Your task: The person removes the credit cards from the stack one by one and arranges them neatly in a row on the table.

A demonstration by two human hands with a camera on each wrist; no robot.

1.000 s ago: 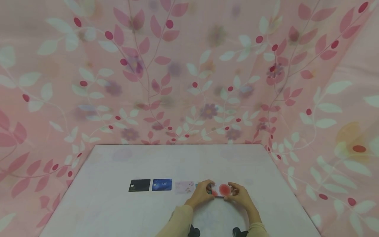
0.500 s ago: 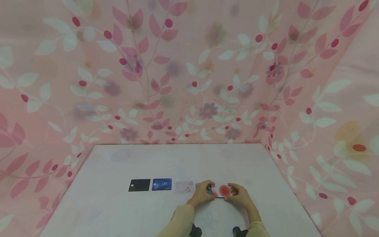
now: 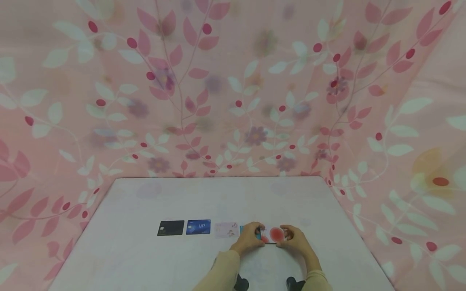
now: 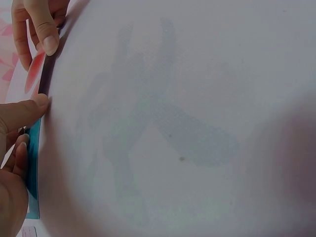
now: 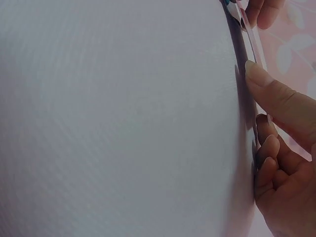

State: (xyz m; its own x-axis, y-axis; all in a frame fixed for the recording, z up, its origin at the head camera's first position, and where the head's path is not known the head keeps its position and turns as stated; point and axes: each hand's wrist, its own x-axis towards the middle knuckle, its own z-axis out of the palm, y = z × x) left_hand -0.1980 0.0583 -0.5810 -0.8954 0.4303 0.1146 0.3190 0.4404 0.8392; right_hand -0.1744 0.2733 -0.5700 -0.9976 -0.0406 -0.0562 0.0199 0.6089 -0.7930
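Observation:
A white card with a red disc (image 3: 276,234) is held by its two short ends between my hands, low over the table. My left hand (image 3: 249,238) pinches its left end, thumb at the near edge. The right hand (image 3: 295,240) pinches the opposite end in the same way. In the right wrist view the card (image 5: 252,42) shows nearly edge-on, with a dark shadow along the tabletop beneath it. Under my left hand lies a teal card (image 4: 33,173), mostly hidden in the head view.
To the left, in a row, lie a black card (image 3: 170,228), a blue card marked VIP (image 3: 198,227) and a pale pink flowered card (image 3: 226,230). The white table (image 3: 145,262) is backed by a pink floral cloth (image 3: 218,121).
Hardly anything differs. Both hands keep the same hold on the red-disc card, which has shifted very slightly to the right.

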